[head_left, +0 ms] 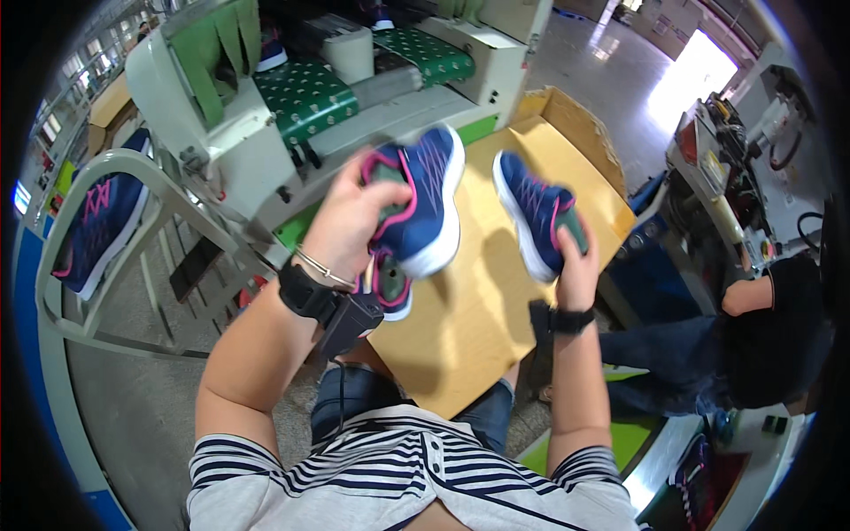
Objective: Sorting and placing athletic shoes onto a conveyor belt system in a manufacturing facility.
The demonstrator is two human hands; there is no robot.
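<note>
My left hand (347, 208) grips a navy sneaker (434, 199) with pink trim and a white sole, its thumb in the collar opening. That sneaker is raised and tilted over a tan cardboard surface (469, 332). To the right, my right hand (577, 265) holds a second sneaker (531, 208) of the same colours by its heel and collar, also off the cardboard. A third sneaker (396, 290) shows under my left wrist, at the cardboard's left edge; my arm partly hides it.
Ahead stands a pale machine (239, 142) with green dotted belts (305, 99) carrying more shoes. A metal rack (115, 159) at left holds another navy shoe (102, 217). A person (770, 327) in dark clothes is at right, near equipment (708, 168). A cardboard flap (580, 133) rises at the far edge.
</note>
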